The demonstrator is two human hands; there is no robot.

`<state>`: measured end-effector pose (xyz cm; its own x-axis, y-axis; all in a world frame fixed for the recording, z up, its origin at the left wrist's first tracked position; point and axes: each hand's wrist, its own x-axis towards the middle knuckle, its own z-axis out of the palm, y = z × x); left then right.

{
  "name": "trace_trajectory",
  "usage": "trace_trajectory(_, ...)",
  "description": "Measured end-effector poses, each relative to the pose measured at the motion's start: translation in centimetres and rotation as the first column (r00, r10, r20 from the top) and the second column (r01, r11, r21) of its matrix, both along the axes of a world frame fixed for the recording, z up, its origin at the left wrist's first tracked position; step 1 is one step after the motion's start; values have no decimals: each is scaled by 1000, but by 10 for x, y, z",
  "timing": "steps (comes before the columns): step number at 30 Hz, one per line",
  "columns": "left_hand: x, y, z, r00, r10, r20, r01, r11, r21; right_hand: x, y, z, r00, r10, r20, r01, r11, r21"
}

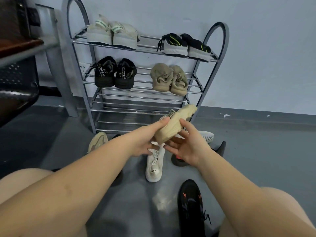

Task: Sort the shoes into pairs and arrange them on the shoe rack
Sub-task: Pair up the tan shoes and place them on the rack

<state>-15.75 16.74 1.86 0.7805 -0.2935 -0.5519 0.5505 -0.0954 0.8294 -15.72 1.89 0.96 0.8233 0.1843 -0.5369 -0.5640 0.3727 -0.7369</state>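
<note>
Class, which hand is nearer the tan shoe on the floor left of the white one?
Left. Both grip the beige shoe; the left hand is just right of the tan shoe, the right hand farther right.

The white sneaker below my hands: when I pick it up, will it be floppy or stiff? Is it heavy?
The white sneaker probably feels light: its upper looks soft and knitted. Its chunky sole should keep it fairly stiff. The laces may dangle.
</note>
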Motion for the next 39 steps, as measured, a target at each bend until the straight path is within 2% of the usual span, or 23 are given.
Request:
trace_trajectory(2, 4, -1, -6, 999, 29, -20, -31, 994, -106, 3, -2, -2, 1000, -5, 20, 6, 999, -48)
trace_trajectory(4, 9, -1, -11, 993, 118, 32, -113, 984, -136, 6, -4, -5, 999, -6, 37, 9, 997, -76)
trace_trajectory(7, 11, -4, -17, 984, 94, 153, -86, 995, -55, 7, -5, -6, 997, -8, 76, 15, 995, -100)
trace_trajectory(11, 5, -14, -27, 956, 46, 291, -89, 987, 134, 6, -3, -15, 997, 12, 82, 2, 986, -166)
trace_trajectory(14, 7, -12, -32, 971, 118, 209, -125, 992, 23, 7, -7, -16, 998, 26, 59, -16, 985, -172)
trace_trajectory(17, 11, -2, -33, 988, 122, 99, -112, 988, -104, 6, -12, -15, 990, 127, 60, -117, 983, -141)
trace_trajectory(21, 9, 9, -37, 993, 100, 55, -92, 986, -138, 1, -16, -18, 961, 267, 76, -249, 950, -188)
trace_trajectory(27, -11, 20, -46, 999, 35, 24, -34, 997, -66, -10, -16, -27, 931, 365, 13, -348, 896, -276)
trace_trajectory(34, -46, 47, -74, 994, -98, -54, 105, 986, 131, -28, 2, -52, 809, 565, -162, -585, 747, -315)
trace_trajectory(39, -48, 74, -74, 997, -61, -51, 69, 981, 179, -29, 32, -64, 801, 583, -140, -595, 748, -293)
